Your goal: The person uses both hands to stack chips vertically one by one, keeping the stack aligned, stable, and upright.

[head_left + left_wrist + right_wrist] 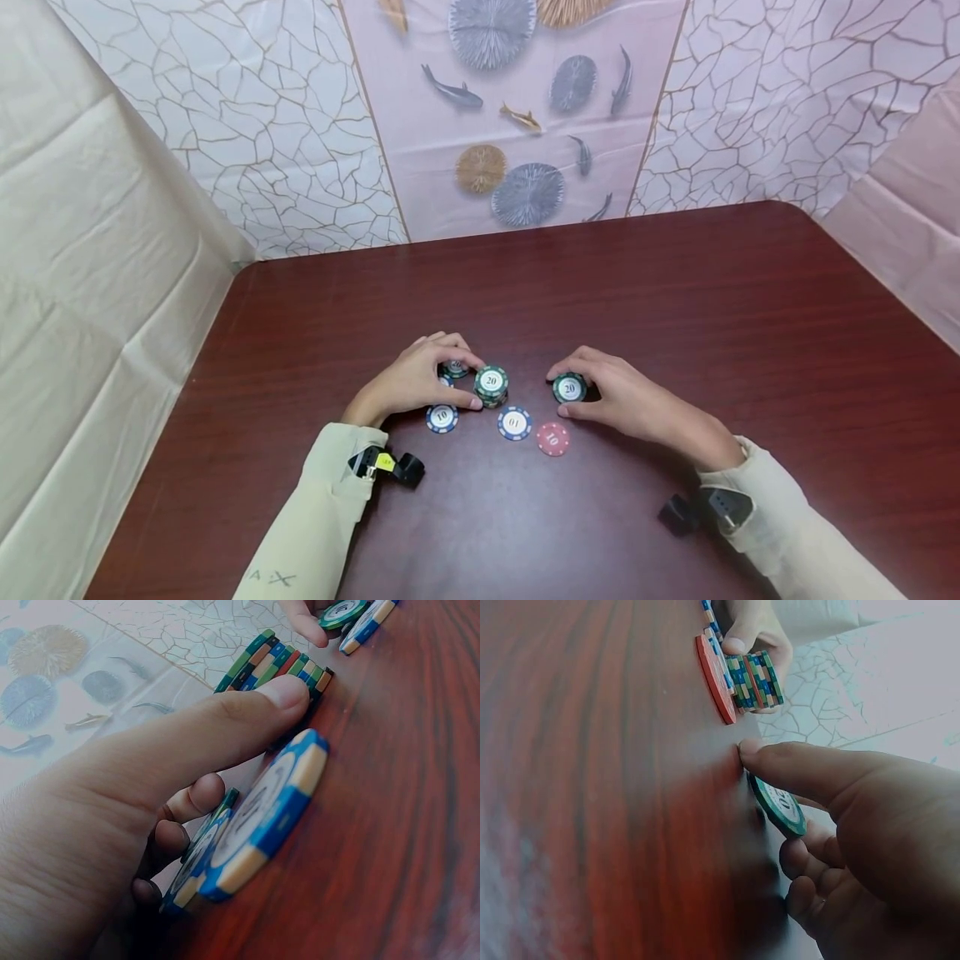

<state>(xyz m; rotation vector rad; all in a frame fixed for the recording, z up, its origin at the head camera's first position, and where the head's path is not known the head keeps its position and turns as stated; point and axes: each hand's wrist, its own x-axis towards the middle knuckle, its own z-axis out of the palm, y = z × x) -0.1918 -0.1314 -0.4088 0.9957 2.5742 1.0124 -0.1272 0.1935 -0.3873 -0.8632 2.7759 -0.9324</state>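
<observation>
My left hand [412, 379] grips a short stack of poker chips [491, 382] between thumb and fingers. A green chip marked 20 tops it, and mixed colored edges show along its side [756, 681]. Under the left palm lie a blue chip [442, 418] marked 10, a second blue chip partly covered, and a green chip [455, 367]. My right hand [626, 396] curls thumb and fingers round a green chip [569, 388] marked 20, low over the table. Between the hands, a blue chip [514, 423] and a red chip [552, 439] lie face up.
The dark red wooden table [675, 292] reaches back to a patterned cloth backdrop [525, 125]. Pale cloth [97, 250] hangs along the left side. Black wrist cameras [408, 471] stick out from both sleeves near the tabletop.
</observation>
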